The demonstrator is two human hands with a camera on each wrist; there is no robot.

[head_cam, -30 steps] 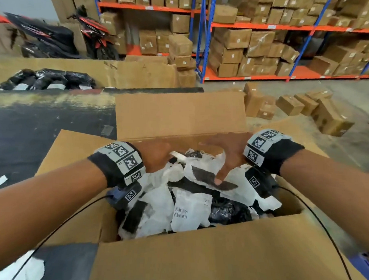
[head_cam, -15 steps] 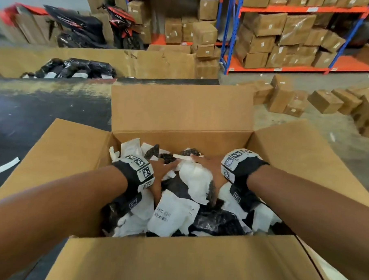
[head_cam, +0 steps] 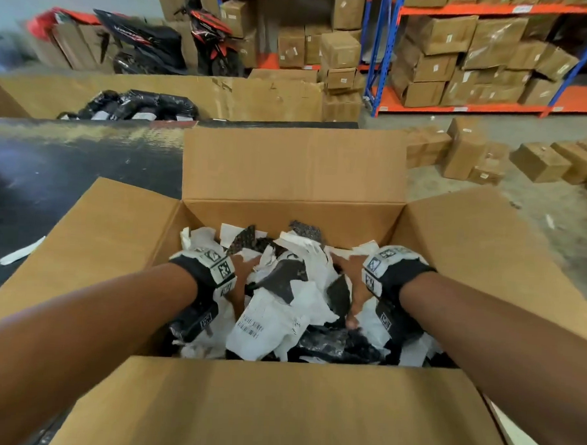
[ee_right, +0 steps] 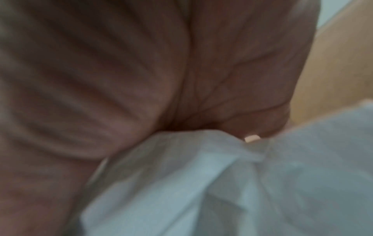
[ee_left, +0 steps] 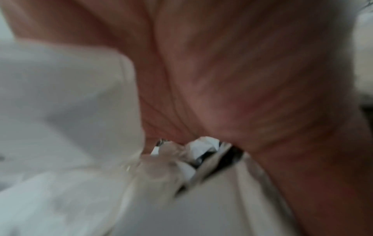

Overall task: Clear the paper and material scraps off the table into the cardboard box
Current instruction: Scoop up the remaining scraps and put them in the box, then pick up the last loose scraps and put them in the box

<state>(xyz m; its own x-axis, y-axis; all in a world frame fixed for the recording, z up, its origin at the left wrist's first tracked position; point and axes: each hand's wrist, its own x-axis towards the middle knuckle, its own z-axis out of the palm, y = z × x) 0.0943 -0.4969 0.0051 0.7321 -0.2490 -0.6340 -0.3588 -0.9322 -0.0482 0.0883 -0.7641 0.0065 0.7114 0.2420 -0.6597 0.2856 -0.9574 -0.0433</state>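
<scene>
An open cardboard box (head_cam: 277, 406) stands in front of me, filled with white paper and black material scraps (head_cam: 275, 309). Both hands are down inside it on the pile. My left hand (head_cam: 244, 277) presses on the scraps at the left, its fingertips buried among them. At the right my right hand (head_cam: 350, 285) presses flat, its thumb showing lower down. The left wrist view shows a blurred palm (ee_left: 242, 79) against white paper (ee_left: 60, 111). In the right wrist view the palm (ee_right: 141, 63) lies on white paper (ee_right: 222, 183), beside the box wall (ee_right: 333, 63).
The black table (head_cam: 51, 185) runs to the left of the box, with white paper strips (head_cam: 18, 254) on it. Black bagged items (head_cam: 139, 104) lie at its far edge. Behind are shelves of cartons (head_cam: 477, 55), loose cartons on the floor (head_cam: 540, 162) and a motorbike (head_cam: 179, 42).
Both hands have sunk deeper into the box and pushed the scraps down. My head has come closer over the box.
</scene>
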